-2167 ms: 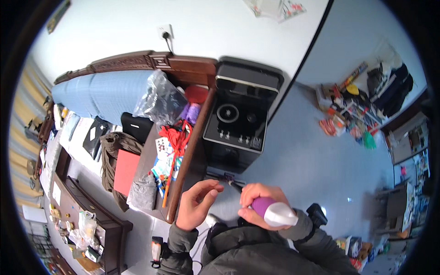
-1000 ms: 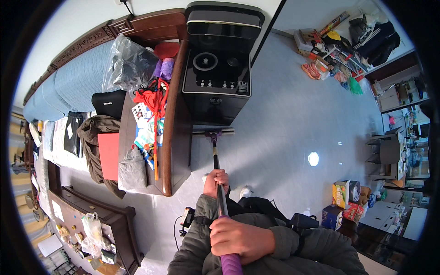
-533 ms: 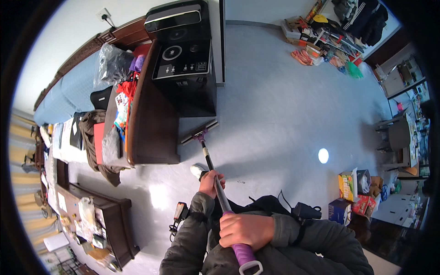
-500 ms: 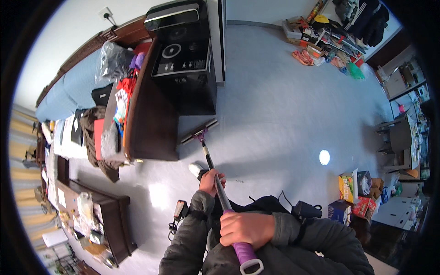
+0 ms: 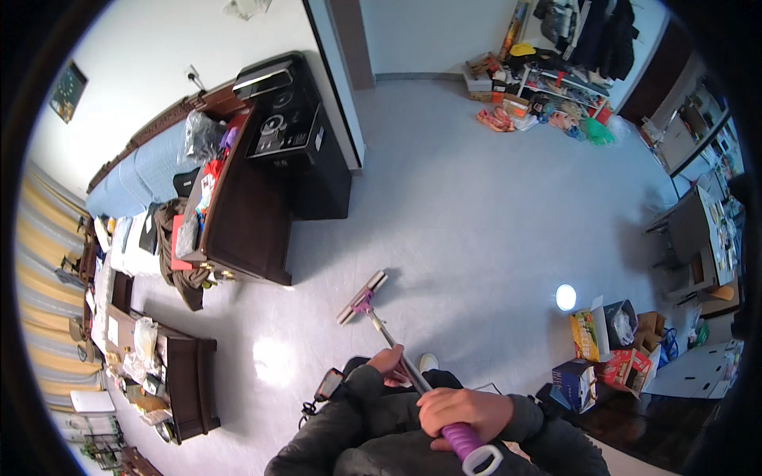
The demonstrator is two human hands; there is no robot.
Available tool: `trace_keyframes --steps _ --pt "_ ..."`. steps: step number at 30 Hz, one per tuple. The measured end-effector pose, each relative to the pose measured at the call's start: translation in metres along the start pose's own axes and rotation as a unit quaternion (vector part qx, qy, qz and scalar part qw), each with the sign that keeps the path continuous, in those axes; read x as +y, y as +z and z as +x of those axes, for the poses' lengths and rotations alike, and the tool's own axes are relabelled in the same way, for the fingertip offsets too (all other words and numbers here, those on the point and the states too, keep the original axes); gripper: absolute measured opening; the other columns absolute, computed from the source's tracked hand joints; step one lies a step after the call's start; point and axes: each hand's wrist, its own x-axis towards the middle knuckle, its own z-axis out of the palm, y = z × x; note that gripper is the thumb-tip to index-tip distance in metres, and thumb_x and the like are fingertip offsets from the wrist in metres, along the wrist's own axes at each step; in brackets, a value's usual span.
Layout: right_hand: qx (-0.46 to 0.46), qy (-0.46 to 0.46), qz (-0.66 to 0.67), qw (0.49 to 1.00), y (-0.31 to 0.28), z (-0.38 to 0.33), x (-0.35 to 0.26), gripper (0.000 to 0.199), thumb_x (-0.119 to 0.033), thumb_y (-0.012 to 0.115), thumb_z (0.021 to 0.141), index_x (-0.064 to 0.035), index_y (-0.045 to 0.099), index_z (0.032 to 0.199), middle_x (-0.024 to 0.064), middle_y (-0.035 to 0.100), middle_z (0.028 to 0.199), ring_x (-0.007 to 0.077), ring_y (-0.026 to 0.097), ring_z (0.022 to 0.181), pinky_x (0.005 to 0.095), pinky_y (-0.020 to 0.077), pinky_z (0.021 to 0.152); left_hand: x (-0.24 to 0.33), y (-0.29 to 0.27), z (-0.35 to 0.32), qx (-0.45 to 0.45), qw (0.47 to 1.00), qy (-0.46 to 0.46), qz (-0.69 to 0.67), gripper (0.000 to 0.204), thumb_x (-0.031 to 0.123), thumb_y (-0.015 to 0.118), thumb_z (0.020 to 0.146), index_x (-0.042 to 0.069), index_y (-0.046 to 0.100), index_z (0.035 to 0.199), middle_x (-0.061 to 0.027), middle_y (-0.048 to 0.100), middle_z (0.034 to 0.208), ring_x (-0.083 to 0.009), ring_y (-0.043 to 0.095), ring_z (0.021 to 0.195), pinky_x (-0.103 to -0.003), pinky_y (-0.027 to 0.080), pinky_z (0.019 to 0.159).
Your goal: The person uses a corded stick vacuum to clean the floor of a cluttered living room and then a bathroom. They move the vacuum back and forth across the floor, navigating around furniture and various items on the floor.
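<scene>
A mop (image 5: 406, 357) with a long pale pole slants away from me, its flat, wide head lying on the grey floor. My right hand (image 5: 463, 412) wraps round the pole just above the purple grip, whose looped end sticks out below the fist. Farther down the pole, my left hand (image 5: 386, 363) is closed round it, with part of the fingers hidden. The mop head (image 5: 363, 297) has a purple joint and sits apart from the dark wooden bench. One light shoe (image 5: 429, 362) shows just beyond my hands.
To the left stand a dark wooden bench (image 5: 250, 226) piled with clothes, a black cabinet (image 5: 321, 170) and a low table (image 5: 190, 381). Boxes (image 5: 575, 385) sit at the right, near a grey chair (image 5: 690, 230). A cluttered shoe rack (image 5: 567, 87) stands far off.
The mop head has been drawn back toward me, away from the black cabinet and bench. Both hands have shifted lower and right, still on the pole. My view has tilted up somewhat.
</scene>
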Motion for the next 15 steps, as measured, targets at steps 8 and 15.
trace_keyframes --steps 8,15 --pt "0.258 0.057 -0.054 0.963 0.030 -0.033 0.008 0.018 -0.001 0.071 0.079 -0.0036 0.055 0.088 0.0109 0.062 0.085 0.0267 0.063 0.081 0.0351 0.0495 0.076 0.047 0.037 -0.289 -0.056 0.782 0.612 -0.099 0.020 0.016 0.051 0.099 -0.003 0.056 0.098 -0.0169 0.067 0.091 -0.0247 0.064 0.093 -0.039 0.050 0.089" --pt "0.241 0.027 -0.060 0.968 0.031 0.005 0.016 0.015 0.000 0.067 0.079 -0.0032 0.054 0.085 0.0105 0.061 0.083 0.0223 0.061 0.077 0.0334 0.0493 0.072 0.015 0.025 -0.426 -0.168 0.582 0.787 -0.121 0.015 0.016 0.051 0.098 0.000 0.053 0.099 -0.0177 0.068 0.090 -0.0267 0.064 0.086 -0.042 0.051 0.084"
